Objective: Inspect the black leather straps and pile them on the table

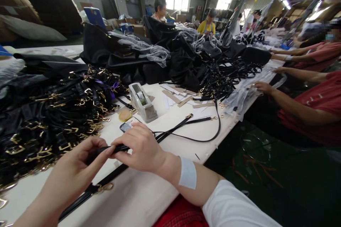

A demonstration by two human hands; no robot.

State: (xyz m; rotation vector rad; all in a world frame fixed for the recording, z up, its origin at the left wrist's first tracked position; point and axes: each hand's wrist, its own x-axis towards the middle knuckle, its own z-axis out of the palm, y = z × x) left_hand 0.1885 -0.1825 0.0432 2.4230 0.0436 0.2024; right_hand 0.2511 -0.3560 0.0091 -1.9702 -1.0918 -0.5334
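Slim black strap (170,133) with gold clasps, left hand (71,170) and right hand (142,149) both pinching it closed — stretched over the white desk (149,191)

A grey tape dispenser (142,102) stands mid-table. Left lies a heap of black buckled straps (53,113). Far behind sit black bags (170,56).

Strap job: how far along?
Done: hard to tell; no finished stack is clearly separate. In hand: left hand and right hand pinch one black strap over the table. Left: apparently the big strap pile beside them.
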